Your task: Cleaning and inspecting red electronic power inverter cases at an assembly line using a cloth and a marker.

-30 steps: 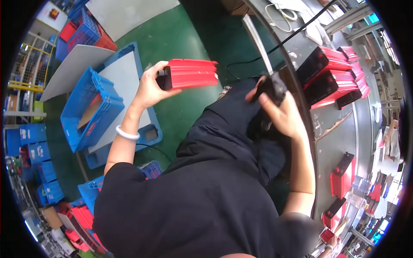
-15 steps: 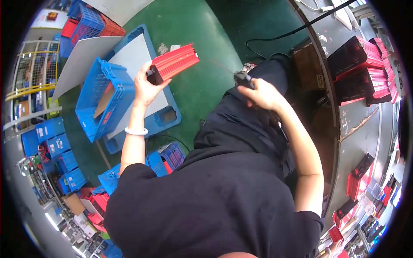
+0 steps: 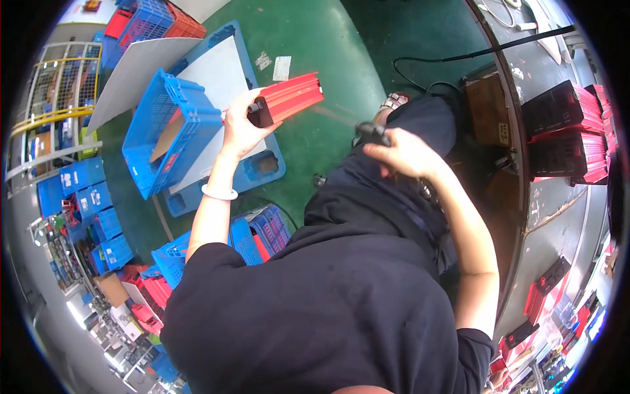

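My left hand point(image 3: 246, 128) is closed round the dark end of a ribbed red metal casing point(image 3: 294, 94), held tilted in the air above the green floor. The casing's far end points right and slightly upward. To the right, my right hand point(image 3: 410, 152) grips a dark hand tool with a thin nozzle point(image 3: 373, 133); its thin, blurred tip reaches toward the casing, with a gap between them. My palm and fingers hide most of the tool's handle.
Beneath my left arm a blue crate point(image 3: 154, 141) stands on a blue pallet point(image 3: 266, 169). A workbench point(image 3: 548, 203) on the right carries stacked red-and-black casings point(image 3: 571, 108). A black hose point(image 3: 472, 56) hangs off its far end. More blue crates point(image 3: 85, 190) stand at left.
The whole view has shifted slightly, and the casing and both hands appear a little farther right in it. Both grips look the same as before.
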The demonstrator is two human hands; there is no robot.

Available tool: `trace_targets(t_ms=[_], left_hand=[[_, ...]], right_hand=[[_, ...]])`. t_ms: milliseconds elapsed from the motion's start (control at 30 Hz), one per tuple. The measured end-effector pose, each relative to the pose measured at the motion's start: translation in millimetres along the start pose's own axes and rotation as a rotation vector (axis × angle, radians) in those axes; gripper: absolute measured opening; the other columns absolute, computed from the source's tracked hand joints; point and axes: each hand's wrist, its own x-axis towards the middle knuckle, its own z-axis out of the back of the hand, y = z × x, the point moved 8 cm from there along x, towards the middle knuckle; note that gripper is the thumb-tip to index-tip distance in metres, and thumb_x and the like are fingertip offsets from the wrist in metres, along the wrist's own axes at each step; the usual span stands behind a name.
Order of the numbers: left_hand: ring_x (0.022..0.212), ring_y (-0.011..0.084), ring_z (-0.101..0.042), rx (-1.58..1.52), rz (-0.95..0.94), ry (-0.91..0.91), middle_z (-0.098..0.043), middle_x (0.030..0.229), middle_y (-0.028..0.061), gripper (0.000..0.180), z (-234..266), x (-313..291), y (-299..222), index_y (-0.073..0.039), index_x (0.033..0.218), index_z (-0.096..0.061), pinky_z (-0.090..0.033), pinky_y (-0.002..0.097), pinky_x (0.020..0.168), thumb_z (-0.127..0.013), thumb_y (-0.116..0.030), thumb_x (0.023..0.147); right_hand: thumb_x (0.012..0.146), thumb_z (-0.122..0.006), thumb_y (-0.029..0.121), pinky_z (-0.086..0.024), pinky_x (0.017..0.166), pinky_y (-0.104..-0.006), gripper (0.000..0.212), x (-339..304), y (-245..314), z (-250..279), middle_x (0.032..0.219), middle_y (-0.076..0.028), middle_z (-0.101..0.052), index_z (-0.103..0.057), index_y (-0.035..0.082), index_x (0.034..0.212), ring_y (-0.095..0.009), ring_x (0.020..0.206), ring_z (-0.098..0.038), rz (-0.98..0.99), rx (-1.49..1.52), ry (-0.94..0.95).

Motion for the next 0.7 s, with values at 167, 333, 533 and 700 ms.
trace_targets(t_ms=[167,333,533,700], left_hand=[[0.098,0.0199,-0.063,0.046,-0.032,-0.014,-0.065,0.105,0.0094,0.06,-1,-1,-3,-0.004,0.112,-0.061,-0.049,0.0321,0.087,-0.086,-0.01,0.058],[0.098,0.0213,-0.063,0.022,-0.008,-0.003,-0.065,0.106,0.0096,0.061,-3,1,-7,-0.005,0.113,-0.061,-0.05,0.0321,0.086,-0.086,-0.01,0.058],[0.096,0.0216,-0.063,-0.003,-0.032,0.009,-0.064,0.107,0.0097,0.063,-4,-3,-10,-0.006,0.114,-0.06,-0.051,0.0316,0.085,-0.086,-0.009,0.056],[0.096,0.0197,-0.063,-0.004,0.028,0.014,-0.064,0.108,0.0113,0.068,-4,-2,-4,-0.003,0.117,-0.057,-0.051,0.0316,0.084,-0.088,-0.011,0.057]], right_hand=[[0.091,-0.056,0.03,-0.045,0.052,-0.0267,0.029,1,7,-1,0.06,-0.003,-0.06,-0.056,0.003,0.082,-0.01,0.054,-0.057,0.028,0.15,0.008],[0.091,-0.059,0.031,-0.047,0.056,-0.0257,0.032,-9,5,-13,0.061,-0.006,-0.062,-0.058,0.0,0.085,-0.011,0.057,-0.06,0.096,0.283,0.137],[0.091,-0.059,0.031,-0.045,0.053,-0.0245,0.032,8,-3,-3,0.061,-0.005,-0.062,-0.056,0.002,0.078,-0.011,0.053,-0.058,0.092,0.318,0.057],[0.09,-0.058,0.032,-0.045,0.052,-0.0254,0.032,15,-7,15,0.059,-0.004,-0.061,-0.059,0.003,0.078,-0.01,0.053,-0.058,0.013,0.181,-0.092]])
